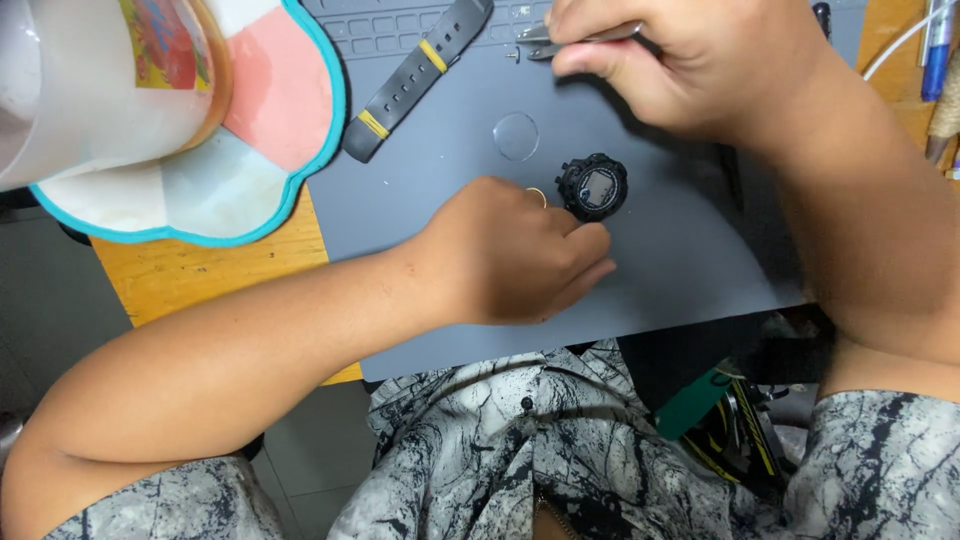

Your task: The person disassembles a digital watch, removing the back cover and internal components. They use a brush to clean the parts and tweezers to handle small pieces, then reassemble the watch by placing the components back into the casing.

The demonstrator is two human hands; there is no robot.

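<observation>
A black digital watch body (593,187) without straps lies on a grey work mat (660,250). My left hand (510,255) rests on the mat just left of it, fingers curled, fingertips touching the watch's lower left edge. My right hand (680,55) is farther back, pinching metal tweezers (575,38) whose tips point left over the mat's far part. A clear round watch crystal (516,136) lies between the hands. A small yellow ring (538,193) peeks out beside my left knuckles.
A black strap with yellow loops (415,75) lies diagonally at the back. A translucent cup (100,80) stands on a flower-shaped coaster (260,150) on the wooden table (190,275) at left. Pens (937,50) sit at the far right.
</observation>
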